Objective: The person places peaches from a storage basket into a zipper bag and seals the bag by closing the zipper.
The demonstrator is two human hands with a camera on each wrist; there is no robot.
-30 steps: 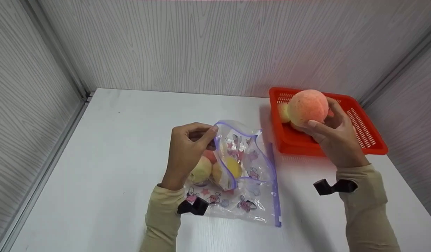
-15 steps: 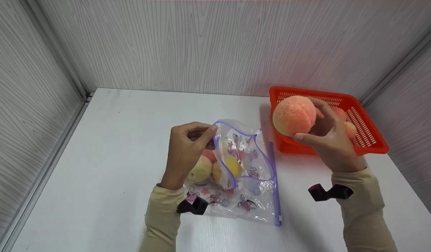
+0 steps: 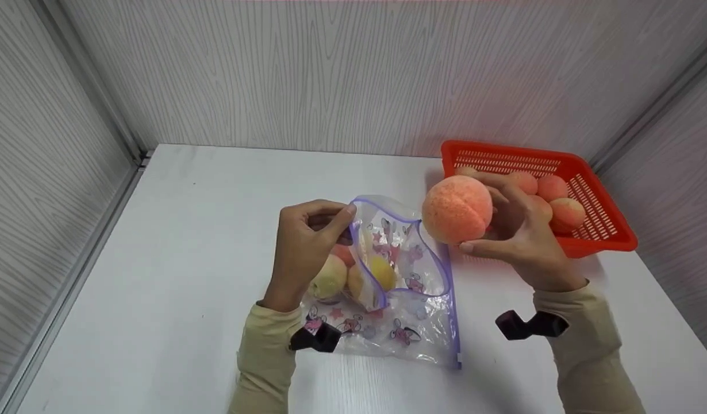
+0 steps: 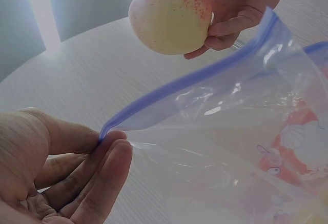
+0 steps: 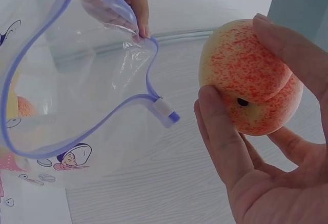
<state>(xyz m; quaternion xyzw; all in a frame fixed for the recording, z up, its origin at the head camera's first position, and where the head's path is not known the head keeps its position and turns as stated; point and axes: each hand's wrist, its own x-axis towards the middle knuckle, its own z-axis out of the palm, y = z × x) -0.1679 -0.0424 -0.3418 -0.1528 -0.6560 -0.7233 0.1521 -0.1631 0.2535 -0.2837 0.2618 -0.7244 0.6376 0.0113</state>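
A clear zip bag point(image 3: 411, 328) with purple edges and cartoon prints lies on the table, its mouth spread apart. My left hand point(image 3: 307, 241) pinches the bag's rim between thumb and fingers; the left wrist view shows the purple strip point(image 4: 169, 88) in that pinch. Inside the bag are several fruits, among them a pale one point(image 3: 329, 279) and a yellow one point(image 3: 382, 273). My right hand point(image 3: 520, 236) holds a peach point(image 3: 457, 210) by thumb and fingertips, just right of the bag's mouth. In the right wrist view the peach point(image 5: 246, 75) is red-speckled with a dark hole.
A red plastic basket point(image 3: 612, 224) with slotted walls stands at the back right, holding several peaches point(image 3: 566, 214). White panels point(image 3: 330, 75) enclose the white table point(image 3: 187, 247) at the back and both sides.
My right hand has carried the peach left and toward me, from over the basket to beside the bag's mouth. More peaches in the basket show now. My left hand has stayed put.
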